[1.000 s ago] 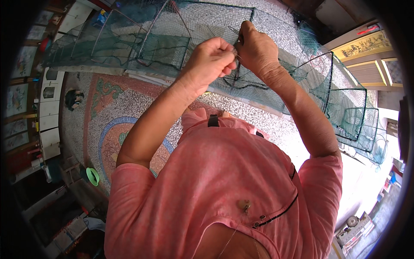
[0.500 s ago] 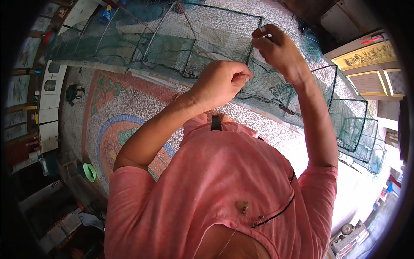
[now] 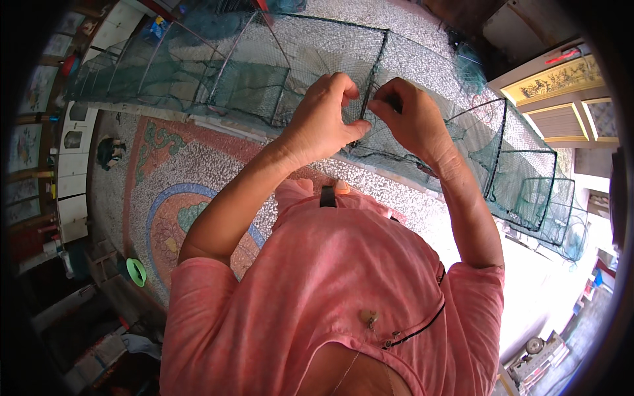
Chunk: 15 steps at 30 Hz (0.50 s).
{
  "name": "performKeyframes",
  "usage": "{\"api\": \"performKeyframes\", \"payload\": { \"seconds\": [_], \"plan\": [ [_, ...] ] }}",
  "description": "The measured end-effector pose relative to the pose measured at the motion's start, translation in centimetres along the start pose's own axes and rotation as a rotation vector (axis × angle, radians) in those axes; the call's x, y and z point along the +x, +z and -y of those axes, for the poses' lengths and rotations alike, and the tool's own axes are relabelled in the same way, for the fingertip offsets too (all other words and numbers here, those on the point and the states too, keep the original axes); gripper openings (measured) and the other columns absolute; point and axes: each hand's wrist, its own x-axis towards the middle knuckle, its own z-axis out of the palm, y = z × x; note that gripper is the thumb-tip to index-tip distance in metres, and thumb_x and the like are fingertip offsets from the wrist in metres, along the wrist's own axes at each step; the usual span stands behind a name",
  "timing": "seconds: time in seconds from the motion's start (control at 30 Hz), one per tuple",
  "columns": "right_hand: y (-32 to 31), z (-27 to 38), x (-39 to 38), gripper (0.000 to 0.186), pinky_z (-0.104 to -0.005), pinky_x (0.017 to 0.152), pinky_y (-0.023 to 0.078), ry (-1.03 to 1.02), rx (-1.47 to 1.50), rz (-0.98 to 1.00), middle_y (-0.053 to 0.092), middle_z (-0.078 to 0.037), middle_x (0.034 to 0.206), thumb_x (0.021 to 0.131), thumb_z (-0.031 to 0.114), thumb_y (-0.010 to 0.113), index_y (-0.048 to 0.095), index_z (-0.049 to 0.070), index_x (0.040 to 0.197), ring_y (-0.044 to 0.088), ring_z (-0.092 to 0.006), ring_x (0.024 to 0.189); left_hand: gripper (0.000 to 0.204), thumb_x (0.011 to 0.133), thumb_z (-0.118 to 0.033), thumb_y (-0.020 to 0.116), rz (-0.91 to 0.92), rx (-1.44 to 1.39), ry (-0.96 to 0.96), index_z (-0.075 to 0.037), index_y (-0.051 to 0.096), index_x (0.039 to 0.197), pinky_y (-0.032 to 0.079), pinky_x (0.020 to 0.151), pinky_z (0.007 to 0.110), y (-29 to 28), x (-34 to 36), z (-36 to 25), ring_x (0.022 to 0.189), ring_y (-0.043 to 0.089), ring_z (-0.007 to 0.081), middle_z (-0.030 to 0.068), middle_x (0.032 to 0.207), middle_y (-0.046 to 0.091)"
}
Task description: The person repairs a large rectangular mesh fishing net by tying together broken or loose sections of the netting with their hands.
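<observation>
A long green mesh cage net (image 3: 310, 46) with dark rectangular rod frames stretches across the upper view. My left hand (image 3: 323, 115) is at a dark upright rod (image 3: 375, 63) of the net, its thumb and forefinger apart and its other fingers curled, with no held thing visible. My right hand (image 3: 413, 125) is just right of that rod, fingertips bent together in front of the mesh; what they hold is too small to make out.
Patterned terrazzo floor (image 3: 172, 165) lies below the net, with a green basin (image 3: 137, 270) at the left. White cabinets (image 3: 72, 181) line the left side, yellow-framed panels (image 3: 551, 79) stand at the upper right, and a wheeled metal object (image 3: 535, 346) is at the lower right.
Over the last second my right hand rose and moved right, then came down beside my left hand. My left hand dropped, then rose again, its thumb and forefinger parting.
</observation>
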Motion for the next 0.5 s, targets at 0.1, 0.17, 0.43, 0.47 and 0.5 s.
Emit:
{"api": "performKeyframes", "payload": {
  "seconds": [0.1, 0.17, 0.43, 0.47, 0.5],
  "plan": [
    [-1.0, -0.1, -0.1, 0.027, -0.0367, 0.073, 0.05, -0.054, 0.099, -0.091, 0.067, -0.016, 0.083, 0.09, 0.023, 0.051, 0.052, 0.002, 0.107, 0.065, -0.0308, 0.081, 0.056, 0.07, -0.015, 0.079, 0.131, 0.01, -0.134, -0.003, 0.052, 0.118, 0.045, 0.066, 0.027, -0.6, 0.7, -0.5, 0.077, 0.049, 0.0141, 0.0054, 0.089, 0.05],
    [-3.6, 1.1, 0.2, 0.027, -0.0361, 0.075, 0.05, -0.095, 0.269, -0.067, 0.067, -0.015, 0.085, 0.093, 0.021, 0.045, 0.047, 0.003, 0.112, 0.066, -0.0294, 0.082, 0.066, 0.07, -0.017, 0.079, 0.219, -0.037, -0.212, -0.004, 0.047, 0.126, 0.044, 0.067, 0.026, -0.9, 0.7, -0.3, 0.076, 0.047, 0.0129, 0.0039, 0.087, 0.048],
    [-4.9, 0.2, 1.3, 0.01, -0.0382, 0.078, 0.049, -0.348, -0.424, -0.175, 0.064, -0.006, 0.089, 0.087, 0.014, 0.057, 0.064, 0.012, 0.094, 0.06, -0.0279, 0.089, 0.087, 0.065, -0.01, 0.082, 0.259, -0.519, -0.425, -0.009, 0.036, 0.138, 0.042, 0.072, 0.024, -0.7, 1.4, 0.9, 0.079, 0.045, 0.0107, 0.0007, 0.087, 0.046],
    [-4.8, 0.1, 1.3, 0.01, -0.0377, 0.078, 0.049, -0.344, -0.472, -0.163, 0.064, -0.006, 0.09, 0.086, 0.015, 0.058, 0.065, 0.013, 0.093, 0.06, -0.027, 0.09, 0.087, 0.064, -0.009, 0.083, 0.246, -0.551, -0.436, -0.009, 0.036, 0.138, 0.042, 0.073, 0.024, -0.6, 1.4, 0.9, 0.081, 0.045, 0.0108, 0.0006, 0.088, 0.046],
    [-4.6, -0.1, 1.3, 0.01, -0.0372, 0.078, 0.049, -0.34, -0.521, -0.151, 0.063, -0.005, 0.09, 0.086, 0.015, 0.058, 0.066, 0.013, 0.092, 0.059, -0.0261, 0.091, 0.088, 0.064, -0.007, 0.083, 0.233, -0.584, -0.447, -0.01, 0.036, 0.138, 0.042, 0.075, 0.024, -0.5, 1.4, 1.0, 0.082, 0.046, 0.011, 0.0005, 0.089, 0.046]
  ]
}}
